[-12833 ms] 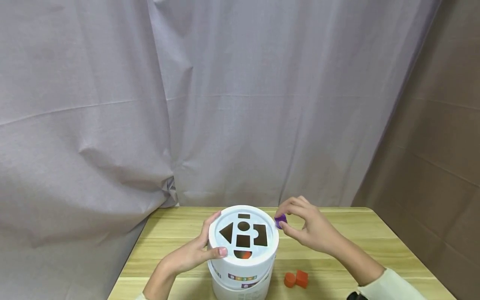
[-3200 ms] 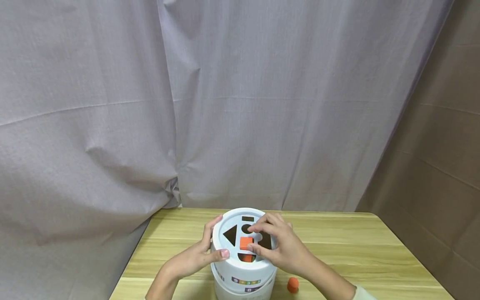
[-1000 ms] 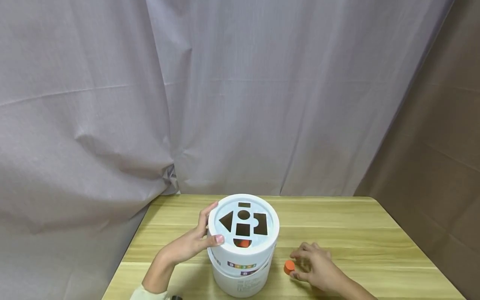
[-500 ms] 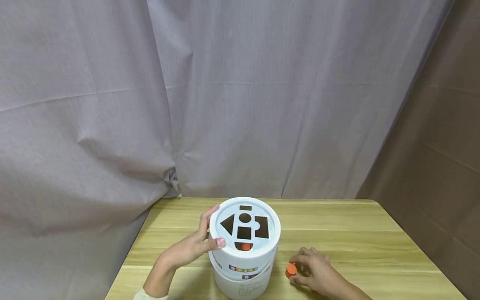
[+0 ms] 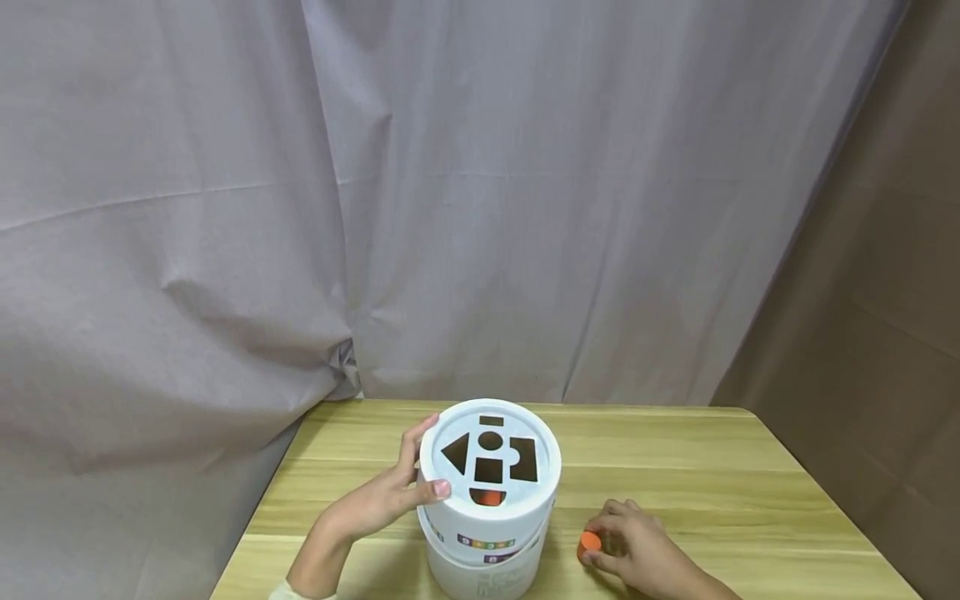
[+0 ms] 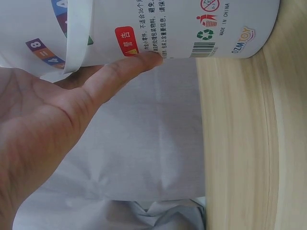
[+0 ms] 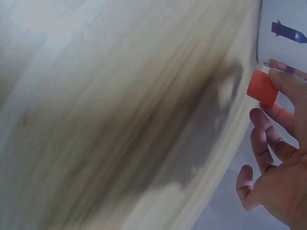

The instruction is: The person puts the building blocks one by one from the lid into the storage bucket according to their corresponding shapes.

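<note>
**Shape-sorter drum and last loose block: inventory, left to right**

- Curtain (image 5: pixel 225 208): grey cloth, hanging behind and to the left of the counter (image 5: pixel 675 467).
- Left hand (image 5: pixel 375 504): fingers and thumb curled round the rim of the white lid (image 5: pixel 457 487), thumb on the near edge, steadying it. The left wrist view shows the thumb lying against the printed wall of the drum (image 6: pixel 158 24).
- Drum: white cylinder, upright on the counter, lid in place. The lid carries cut-outs: triangle, small rectangle, circle, square, a notched square and a half-round. One orange piece (image 5: pixel 489 497) shows through the half-round opening, already inside.
- Orange cylinder (image 5: pixel 589 542): short, round, on the counter just right of the drum's base, not yet lifted clear as far as can be told.
- Right hand (image 5: pixel 633 550): fingertips closed on the orange cylinder; the right wrist view shows a fingertip (image 7: pixel 283 79) touching it, the other fingers spread loosely.
- Progress, as judged: at least one piece is in the drum; this cylinder is the only loose piece in view, so little appears to remain.
</note>
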Available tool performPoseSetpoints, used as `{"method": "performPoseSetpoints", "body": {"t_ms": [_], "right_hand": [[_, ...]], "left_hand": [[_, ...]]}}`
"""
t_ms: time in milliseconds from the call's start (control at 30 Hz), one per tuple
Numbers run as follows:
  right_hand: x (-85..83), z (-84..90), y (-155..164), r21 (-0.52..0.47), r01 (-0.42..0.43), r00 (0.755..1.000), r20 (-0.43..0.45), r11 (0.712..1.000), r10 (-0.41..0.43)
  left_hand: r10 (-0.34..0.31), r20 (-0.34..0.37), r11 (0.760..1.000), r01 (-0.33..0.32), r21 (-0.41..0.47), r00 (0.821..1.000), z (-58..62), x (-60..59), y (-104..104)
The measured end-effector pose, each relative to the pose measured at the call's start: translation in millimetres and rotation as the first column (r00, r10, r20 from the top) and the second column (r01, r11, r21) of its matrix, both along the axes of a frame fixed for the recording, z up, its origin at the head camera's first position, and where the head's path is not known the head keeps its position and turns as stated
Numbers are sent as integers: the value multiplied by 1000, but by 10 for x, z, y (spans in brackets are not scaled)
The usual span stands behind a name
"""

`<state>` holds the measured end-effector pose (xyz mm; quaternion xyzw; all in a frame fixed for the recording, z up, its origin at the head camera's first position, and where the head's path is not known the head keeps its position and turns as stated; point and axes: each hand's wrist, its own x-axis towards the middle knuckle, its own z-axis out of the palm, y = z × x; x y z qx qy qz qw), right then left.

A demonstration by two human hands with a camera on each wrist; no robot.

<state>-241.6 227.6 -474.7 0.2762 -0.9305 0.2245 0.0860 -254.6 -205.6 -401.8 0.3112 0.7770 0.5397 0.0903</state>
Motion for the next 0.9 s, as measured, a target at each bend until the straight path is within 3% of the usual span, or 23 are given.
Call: {"method": "performPoseSetpoints", "body": {"t_ms": [200, 533, 767, 900], "right_hand": [[26, 125, 61, -1, 39, 999, -11, 999, -39], [-28, 512, 123, -44, 108, 983, -145, 993, -113], [-22, 790, 60, -100, -1, 952, -303, 995, -29], [8, 947, -16, -101, -33, 943, -334, 994, -3]], "left_hand": [[3, 10, 1000, -3, 9, 1000, -10, -5, -8], [12, 15, 1000, -12, 13, 1000, -11, -36, 1], [9, -13, 1000, -9, 5, 1000, 4, -62, 6], [10, -14, 1000, -10, 3, 1000, 8, -71, -9]]}}
